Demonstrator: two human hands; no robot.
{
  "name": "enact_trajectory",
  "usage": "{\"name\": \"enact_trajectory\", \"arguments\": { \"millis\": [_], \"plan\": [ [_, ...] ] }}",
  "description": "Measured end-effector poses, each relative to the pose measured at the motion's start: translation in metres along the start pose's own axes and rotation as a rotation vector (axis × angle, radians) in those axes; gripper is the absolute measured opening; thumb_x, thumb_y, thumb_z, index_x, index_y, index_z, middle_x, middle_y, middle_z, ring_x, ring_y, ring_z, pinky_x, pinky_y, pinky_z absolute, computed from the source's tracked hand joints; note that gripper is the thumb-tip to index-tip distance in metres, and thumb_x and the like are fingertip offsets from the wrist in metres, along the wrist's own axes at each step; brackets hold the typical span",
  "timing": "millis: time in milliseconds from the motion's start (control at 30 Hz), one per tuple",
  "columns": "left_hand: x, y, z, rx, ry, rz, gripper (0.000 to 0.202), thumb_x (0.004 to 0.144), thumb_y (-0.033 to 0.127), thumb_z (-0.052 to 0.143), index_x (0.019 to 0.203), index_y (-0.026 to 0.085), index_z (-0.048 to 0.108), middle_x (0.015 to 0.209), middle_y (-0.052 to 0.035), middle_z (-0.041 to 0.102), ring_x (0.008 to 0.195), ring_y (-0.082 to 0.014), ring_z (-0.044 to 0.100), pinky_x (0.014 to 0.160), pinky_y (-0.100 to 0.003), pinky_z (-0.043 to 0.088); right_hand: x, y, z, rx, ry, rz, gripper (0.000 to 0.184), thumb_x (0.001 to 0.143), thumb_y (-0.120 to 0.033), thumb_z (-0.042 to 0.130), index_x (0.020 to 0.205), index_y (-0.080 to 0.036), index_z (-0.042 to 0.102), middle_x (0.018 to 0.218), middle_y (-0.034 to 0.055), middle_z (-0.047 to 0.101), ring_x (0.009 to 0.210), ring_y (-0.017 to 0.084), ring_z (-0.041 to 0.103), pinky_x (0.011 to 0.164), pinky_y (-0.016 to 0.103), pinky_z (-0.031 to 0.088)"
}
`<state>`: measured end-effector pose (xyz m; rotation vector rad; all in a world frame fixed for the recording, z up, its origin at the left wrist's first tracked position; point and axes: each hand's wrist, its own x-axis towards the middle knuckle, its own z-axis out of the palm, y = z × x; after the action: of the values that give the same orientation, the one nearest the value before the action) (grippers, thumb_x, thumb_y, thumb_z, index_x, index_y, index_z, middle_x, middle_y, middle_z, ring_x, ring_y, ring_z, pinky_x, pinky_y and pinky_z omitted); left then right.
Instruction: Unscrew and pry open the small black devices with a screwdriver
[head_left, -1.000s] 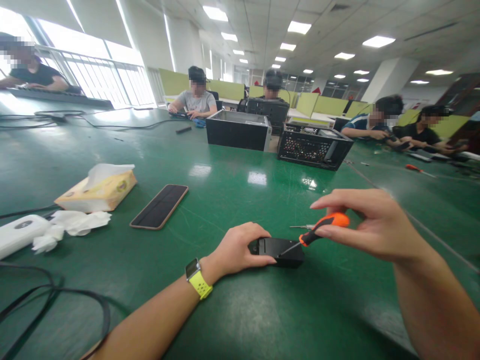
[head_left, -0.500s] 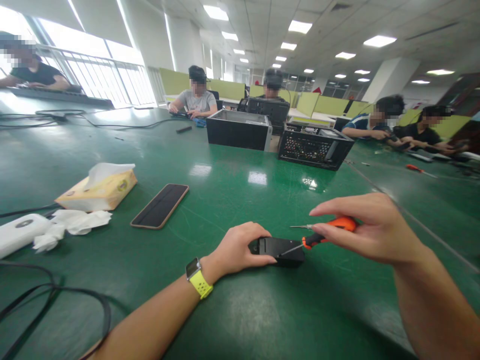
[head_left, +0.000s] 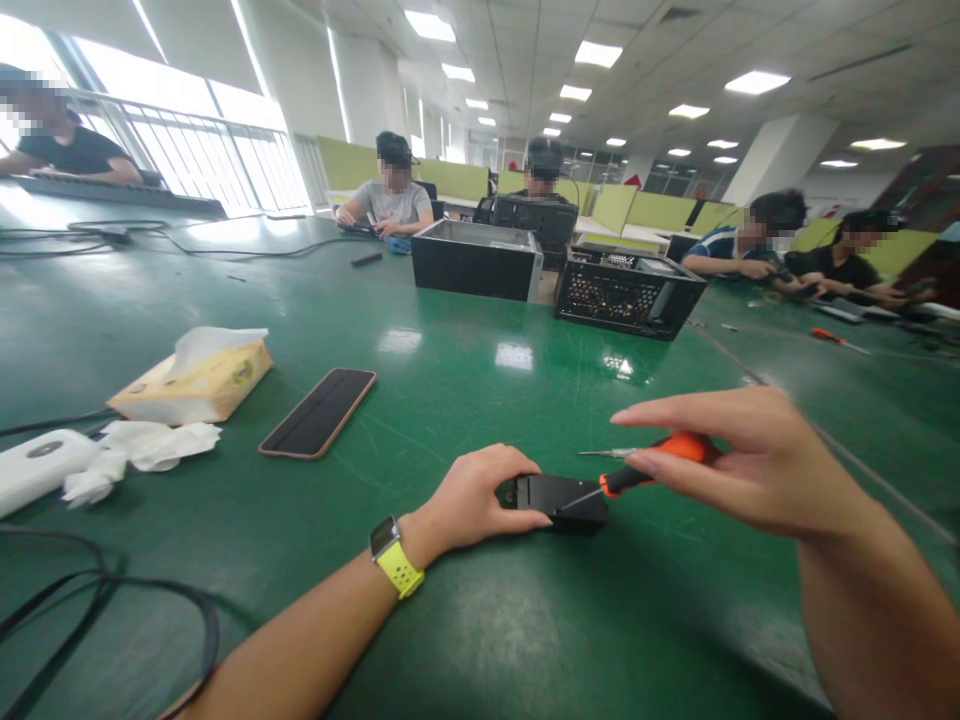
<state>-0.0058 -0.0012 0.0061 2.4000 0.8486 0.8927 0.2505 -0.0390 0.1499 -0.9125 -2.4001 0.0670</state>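
My left hand (head_left: 487,492) grips the left end of a small black box-shaped device (head_left: 574,497) lying on the green table, thumb along its near side and fingers behind it. An orange and black screwdriver (head_left: 651,468) is in my right hand (head_left: 739,460), its handle between thumb and palm. The screwdriver's shaft slants down to the left, and its tip meets the device's top near my left thumb. My right index finger is stretched out above the handle. Beyond the device, a second thin metal tool or bit (head_left: 604,453) lies on the table, partly hidden by my right thumb.
Left of my hands are a phone (head_left: 319,414), a tissue pack (head_left: 199,380), crumpled tissues (head_left: 154,445), a white device (head_left: 45,468) and black cables (head_left: 112,572). Two computer cases (head_left: 476,262) stand farther back. Another screwdriver (head_left: 838,340) lies far right. Several people sit around the table.
My right hand has shifted and turned slightly on the screwdriver handle, its index finger moving a little left. The left hand and the black device stay in place.
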Motion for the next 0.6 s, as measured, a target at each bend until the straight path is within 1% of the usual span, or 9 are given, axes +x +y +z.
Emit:
{"name": "enact_trajectory", "arguments": {
  "millis": [100,167,200,267,333,367,500,533,600],
  "plan": [
    [-0.0007,-0.0008,0.0,0.005,0.003,-0.002,0.041,0.077,0.045,0.079,0.104,0.016,0.067,0.096,-0.0073,0.07,0.087,-0.0231,0.065,0.077,-0.032,0.05,0.0009,-0.0003,-0.0023,0.038,-0.073,-0.024,0.03,0.087,-0.024,0.065,0.118,-0.023,0.066,0.086,0.0026,0.072,0.073,0.016,0.066,0.064,0.026,0.05],
    [-0.0012,-0.0016,0.0002,0.005,0.004,0.003,0.041,0.077,0.045,0.079,0.104,0.016,0.067,0.096,-0.0074,0.07,0.087,-0.0231,0.065,0.077,-0.032,0.05,-0.0002,0.0006,-0.0043,0.057,-0.098,-0.018,0.032,0.086,-0.022,0.065,0.118,-0.024,0.066,0.091,0.0031,0.071,0.075,0.017,0.065,0.066,0.027,0.05],
    [-0.0014,-0.0018,0.0003,0.005,0.003,0.005,0.042,0.077,0.045,0.079,0.104,0.016,0.067,0.096,-0.0073,0.071,0.088,-0.0231,0.065,0.077,-0.032,0.05,-0.001,0.0011,-0.0048,0.055,-0.089,-0.002,0.031,0.085,-0.023,0.067,0.116,-0.023,0.067,0.087,0.0021,0.07,0.071,0.016,0.064,0.063,0.026,0.049],
    [-0.0015,-0.0021,0.0007,0.007,0.003,0.005,0.042,0.076,0.045,0.079,0.104,0.016,0.067,0.096,-0.0074,0.071,0.088,-0.0232,0.065,0.077,-0.031,0.049,-0.0024,0.0018,-0.0044,0.028,-0.051,0.034,0.026,0.084,-0.027,0.069,0.11,-0.023,0.069,0.072,-0.0015,0.068,0.057,0.012,0.059,0.055,0.024,0.045],
    [-0.0012,-0.002,0.0009,0.005,0.003,0.0,0.043,0.076,0.045,0.079,0.104,0.015,0.067,0.096,-0.0075,0.07,0.087,-0.0233,0.065,0.077,-0.032,0.049,-0.0024,0.0017,-0.003,0.006,-0.02,0.049,0.021,0.085,-0.029,0.069,0.105,-0.022,0.071,0.062,-0.0038,0.064,0.05,0.01,0.054,0.051,0.023,0.042],
    [-0.0011,-0.002,0.001,0.004,0.004,-0.003,0.043,0.076,0.045,0.079,0.104,0.015,0.067,0.096,-0.0076,0.07,0.087,-0.0233,0.065,0.077,-0.032,0.049,-0.0019,0.0015,-0.0025,0.007,-0.021,0.039,0.021,0.086,-0.028,0.068,0.106,-0.022,0.07,0.064,-0.0032,0.065,0.051,0.01,0.055,0.052,0.023,0.043],
    [-0.0007,-0.0022,0.0005,0.003,-0.001,-0.008,0.043,0.076,0.046,0.079,0.104,0.016,0.067,0.096,-0.0074,0.07,0.087,-0.0232,0.064,0.077,-0.032,0.05,-0.0004,0.0011,-0.0035,0.054,-0.087,-0.021,0.029,0.086,-0.023,0.066,0.115,-0.022,0.067,0.09,0.0028,0.071,0.071,0.015,0.064,0.064,0.026,0.049],
    [-0.0007,-0.0022,0.0003,0.002,-0.003,-0.006,0.042,0.076,0.046,0.079,0.104,0.016,0.067,0.096,-0.0073,0.07,0.087,-0.0232,0.065,0.078,-0.032,0.05,-0.0007,0.0014,-0.0041,0.055,-0.089,-0.018,0.028,0.085,-0.023,0.067,0.114,-0.022,0.067,0.089,0.0024,0.071,0.07,0.015,0.064,0.064,0.026,0.048],
    [-0.0008,-0.0022,0.0,0.001,-0.006,-0.002,0.042,0.077,0.045,0.079,0.104,0.016,0.067,0.097,-0.0073,0.07,0.088,-0.0231,0.065,0.078,-0.032,0.05,-0.0019,0.002,-0.0049,0.034,-0.06,0.015,0.024,0.084,-0.025,0.069,0.109,-0.023,0.069,0.073,-0.0015,0.069,0.058,0.012,0.06,0.056,0.024,0.045]
  ]
}}
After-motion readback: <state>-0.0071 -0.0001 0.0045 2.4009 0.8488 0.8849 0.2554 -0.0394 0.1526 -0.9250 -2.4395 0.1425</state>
